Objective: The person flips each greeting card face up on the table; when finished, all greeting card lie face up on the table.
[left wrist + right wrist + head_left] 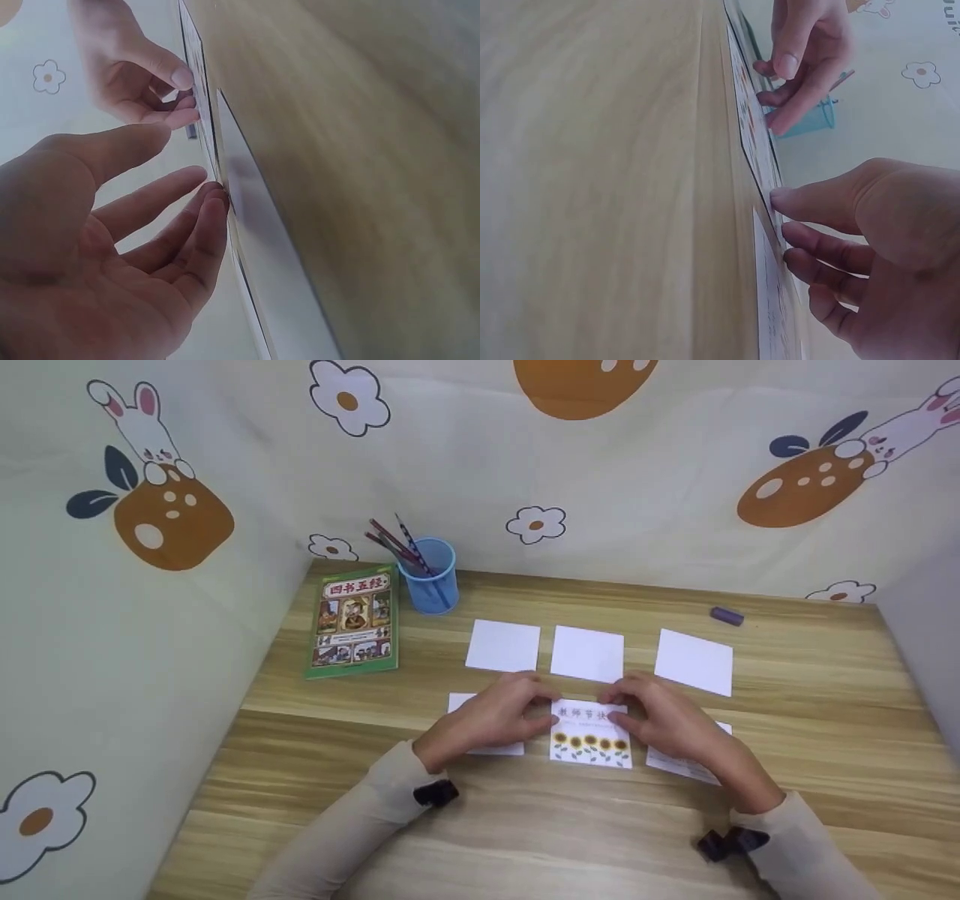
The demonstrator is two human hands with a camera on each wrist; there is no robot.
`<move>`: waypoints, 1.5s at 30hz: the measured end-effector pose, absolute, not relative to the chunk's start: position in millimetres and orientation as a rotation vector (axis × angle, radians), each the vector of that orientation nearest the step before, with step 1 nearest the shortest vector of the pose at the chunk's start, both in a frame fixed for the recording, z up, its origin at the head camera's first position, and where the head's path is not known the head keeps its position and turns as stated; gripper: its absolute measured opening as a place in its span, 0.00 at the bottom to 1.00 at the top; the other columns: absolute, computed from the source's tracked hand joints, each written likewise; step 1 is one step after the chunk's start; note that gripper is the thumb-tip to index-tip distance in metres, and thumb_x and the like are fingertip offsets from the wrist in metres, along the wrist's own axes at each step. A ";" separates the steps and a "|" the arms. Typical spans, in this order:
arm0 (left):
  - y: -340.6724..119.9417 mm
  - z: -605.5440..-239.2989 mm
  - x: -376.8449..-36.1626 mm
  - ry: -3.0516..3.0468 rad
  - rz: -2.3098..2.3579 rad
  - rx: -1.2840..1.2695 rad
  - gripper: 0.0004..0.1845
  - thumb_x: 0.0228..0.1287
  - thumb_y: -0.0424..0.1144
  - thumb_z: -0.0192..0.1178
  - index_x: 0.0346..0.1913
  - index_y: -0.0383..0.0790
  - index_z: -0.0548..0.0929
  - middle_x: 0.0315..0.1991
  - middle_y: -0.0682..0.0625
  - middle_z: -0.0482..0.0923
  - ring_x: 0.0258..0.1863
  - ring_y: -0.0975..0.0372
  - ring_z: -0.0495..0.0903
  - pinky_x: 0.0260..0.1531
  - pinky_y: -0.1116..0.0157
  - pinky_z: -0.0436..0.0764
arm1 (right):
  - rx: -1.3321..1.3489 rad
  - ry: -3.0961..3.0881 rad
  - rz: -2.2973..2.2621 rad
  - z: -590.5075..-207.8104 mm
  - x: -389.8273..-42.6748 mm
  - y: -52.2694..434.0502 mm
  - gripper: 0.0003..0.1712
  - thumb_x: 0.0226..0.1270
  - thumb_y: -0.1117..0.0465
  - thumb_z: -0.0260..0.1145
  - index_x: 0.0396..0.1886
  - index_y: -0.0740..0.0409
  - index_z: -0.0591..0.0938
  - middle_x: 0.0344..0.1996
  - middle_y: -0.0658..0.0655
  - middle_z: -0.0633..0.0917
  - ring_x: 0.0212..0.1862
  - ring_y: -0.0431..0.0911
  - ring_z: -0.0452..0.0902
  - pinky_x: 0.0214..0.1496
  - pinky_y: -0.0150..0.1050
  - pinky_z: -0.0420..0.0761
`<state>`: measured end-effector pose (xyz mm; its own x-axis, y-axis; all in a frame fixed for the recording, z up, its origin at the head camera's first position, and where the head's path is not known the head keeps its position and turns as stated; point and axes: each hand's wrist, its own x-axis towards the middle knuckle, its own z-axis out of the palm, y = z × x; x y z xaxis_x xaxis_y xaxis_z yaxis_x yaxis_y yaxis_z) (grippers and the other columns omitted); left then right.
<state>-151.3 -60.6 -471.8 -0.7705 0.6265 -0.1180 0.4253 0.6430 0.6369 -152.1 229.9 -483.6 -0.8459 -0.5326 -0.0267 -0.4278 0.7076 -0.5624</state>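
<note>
A printed card with sunflowers and Chinese characters (591, 750) lies in the middle of the front row of cards. My left hand (502, 712) is at its left side, thumb and fingertips close to the edge, its wrist side over a white card (499, 748). From the right, my right hand (667, 720) touches the sunflower card, its thumb (810, 206) on the upper right corner and covering part of the print. Under that hand lies another printed card (679, 765), partly hidden. The fingers of both hands are loosely bent, with no card gripped between them.
Three blank white cards form the back row: left (502, 646), middle (587, 654) and right (694, 662). A green-bordered book (354, 622) and a blue pencil cup (433, 585) stand at the back left. A small dark purple stick (727, 616) lies at the back right.
</note>
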 end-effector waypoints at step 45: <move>-160.7 -452.7 -137.3 2.521 0.621 0.622 0.56 0.46 0.49 0.89 0.79 0.55 0.70 0.79 0.42 0.60 0.75 0.47 0.66 0.75 0.45 0.74 | -1.095 2.630 -0.723 -478.8 -144.0 118.6 0.44 0.61 0.44 0.84 0.72 0.57 0.80 0.68 0.57 0.79 0.66 0.49 0.76 0.68 0.49 0.83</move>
<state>-137.3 -160.7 -452.7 -0.7882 0.5214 -0.3268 0.3101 0.7953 0.5209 -144.0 118.6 -478.8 -0.7050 -0.7092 0.0018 -0.6105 0.6055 -0.5105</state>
